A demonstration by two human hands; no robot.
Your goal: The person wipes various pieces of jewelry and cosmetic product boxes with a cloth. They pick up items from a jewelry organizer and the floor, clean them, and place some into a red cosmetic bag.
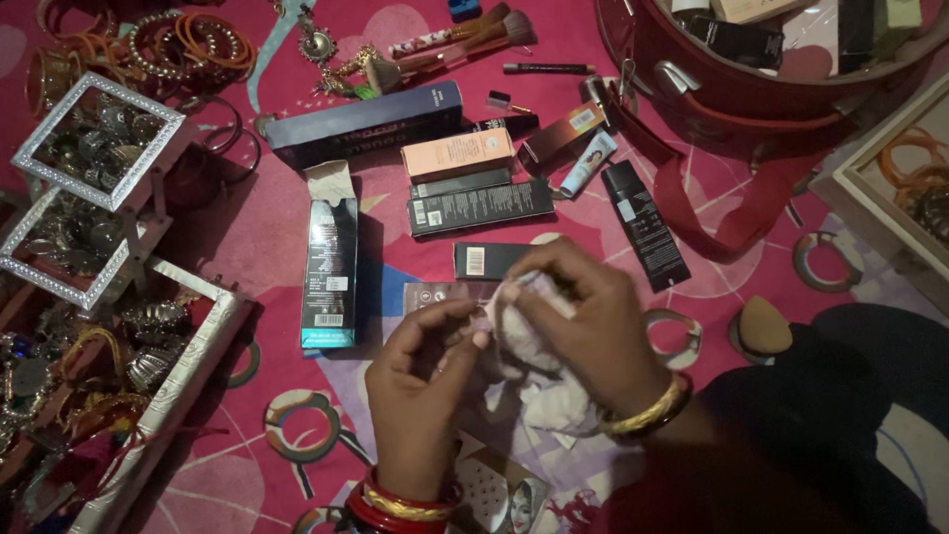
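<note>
Both hands meet over a crumpled white tissue (534,381) above a pink patterned cloth (247,237): the right hand (593,321) closes its fingers over the top of the wad, while the left hand (420,381) pinches its near edge between thumb and forefinger. The tissue looks light, soft and easily torn, best gathered loosely at its bunched middle rather than tugged at a corner. Whether something small is wrapped inside cannot be told in this dim view. Just beyond the knuckles lies a small black box (484,260) with a white label patch; past it, a flat black carton (481,206) and a peach box (457,154). To the left stands a tall dark box (329,272) with teal trim and an open flap. Farther out rests a long navy box (364,123), and to the right a slim black tube (645,223). A red case (732,94) occupies the upper right corner.
</note>
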